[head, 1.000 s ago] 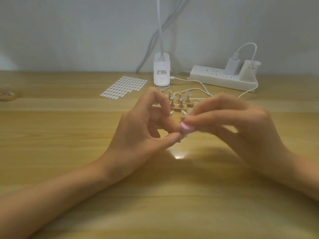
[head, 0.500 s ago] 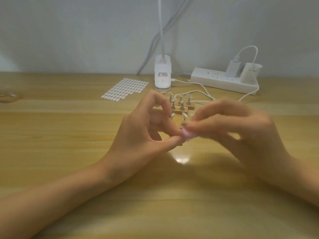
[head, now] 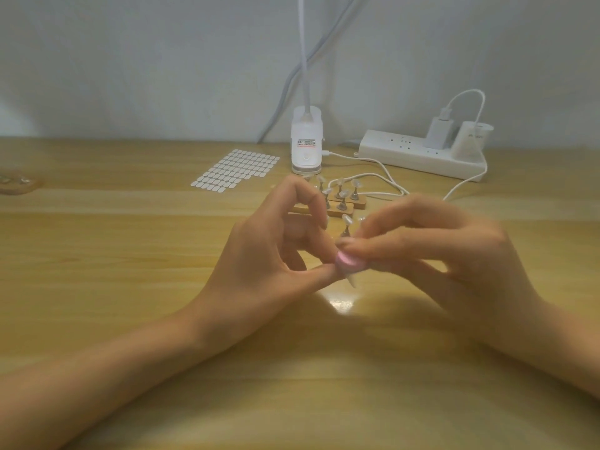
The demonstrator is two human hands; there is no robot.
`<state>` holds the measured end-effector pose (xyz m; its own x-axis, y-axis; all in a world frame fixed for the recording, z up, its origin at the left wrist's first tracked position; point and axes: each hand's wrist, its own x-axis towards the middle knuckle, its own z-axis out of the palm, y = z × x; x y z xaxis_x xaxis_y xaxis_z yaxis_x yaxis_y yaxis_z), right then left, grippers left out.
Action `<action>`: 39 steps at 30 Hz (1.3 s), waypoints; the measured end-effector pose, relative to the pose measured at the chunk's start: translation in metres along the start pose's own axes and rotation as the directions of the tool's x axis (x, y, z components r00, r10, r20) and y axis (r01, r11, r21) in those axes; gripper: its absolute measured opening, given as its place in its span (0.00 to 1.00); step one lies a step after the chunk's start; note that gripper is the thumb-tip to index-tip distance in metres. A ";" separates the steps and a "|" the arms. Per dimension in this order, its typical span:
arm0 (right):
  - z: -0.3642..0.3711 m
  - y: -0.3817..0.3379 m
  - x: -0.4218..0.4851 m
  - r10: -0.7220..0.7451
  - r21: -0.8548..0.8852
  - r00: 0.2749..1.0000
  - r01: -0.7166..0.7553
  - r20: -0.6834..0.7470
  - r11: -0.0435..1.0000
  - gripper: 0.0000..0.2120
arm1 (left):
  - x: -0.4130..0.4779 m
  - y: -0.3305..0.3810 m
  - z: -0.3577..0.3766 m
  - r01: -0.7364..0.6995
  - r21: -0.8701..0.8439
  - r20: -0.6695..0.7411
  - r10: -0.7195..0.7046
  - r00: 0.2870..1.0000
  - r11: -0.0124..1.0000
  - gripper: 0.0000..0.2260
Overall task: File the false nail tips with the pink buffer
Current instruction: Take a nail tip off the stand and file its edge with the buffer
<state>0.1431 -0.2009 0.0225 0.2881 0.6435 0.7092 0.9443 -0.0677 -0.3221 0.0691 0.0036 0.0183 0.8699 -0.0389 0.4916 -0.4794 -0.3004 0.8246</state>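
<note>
So, left hand (head: pixel 259 254): just in front of the low wooden stand (head: pixel 337 207); thumb and a lower finger pinch a pale, pointed false nail tip (head: pixel 353 281), while the index finger arches above it without touching.
Right hand (head: pixel 454 254): in front of the stand and to its right; fingertips and thumb are curled around a small rounded pink buffer (head: pixel 349 263).
Pink buffer: in front of the stand, between the two hands, lying on the upper side of the held false nail tip.
False nail tip: its pointed end sticks out below the buffer, beside the left thumb.
Wooden stand, contents: short metal pegs (head: pixel 341 203) stand upright in it, each carrying one of the clear nail tips (head: pixel 347 218); the left index finger hides some of them.
Sheet of small white oval stickers (head: pixel 237 168): behind the stand and to its left, flat on the light wooden table (head: pixel 130 254).
White lamp base (head: pixel 306 141): directly behind the stand, with its stem rising out of view.
White power strip (head: pixel 418 154): behind the stand and to its right; a white charger (head: pixel 440 131) and a second white adapter are plugged into it.
White cable (head: pixel 373 177): loops between the stand and the power strip.
Round wooden dish (head: pixel 16 185): far left of the stand, cut off by the edge; its contents are too blurred to tell.
</note>
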 end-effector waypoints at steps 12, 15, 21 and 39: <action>-0.009 0.018 0.001 0.152 -0.062 0.988 -0.153 -0.021 0.986 0.10 | 0.000 -0.008 -0.002 0.092 -0.105 0.041 -0.088 0.995 0.990 0.16; -0.026 0.023 0.003 0.266 -0.089 0.958 -0.257 0.105 0.962 0.11 | -0.001 -0.007 -0.003 0.104 -0.101 0.038 -0.101 0.994 0.989 0.16; -0.042 0.024 0.006 0.384 -0.316 0.805 -0.258 0.452 0.913 0.09 | -0.003 0.001 -0.004 0.092 -0.080 0.081 -0.086 0.993 0.992 0.17; -0.032 0.010 0.007 0.360 -0.179 0.834 -0.313 0.418 0.933 0.11 | -0.003 0.002 -0.005 0.042 0.059 0.133 -0.050 0.990 0.997 0.18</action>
<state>0.1598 -0.2217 0.0441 0.5136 0.8311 0.2132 0.8192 -0.4011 -0.4099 0.0652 0.0082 0.0198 0.9004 -0.1506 0.4081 -0.4345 -0.3577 0.8266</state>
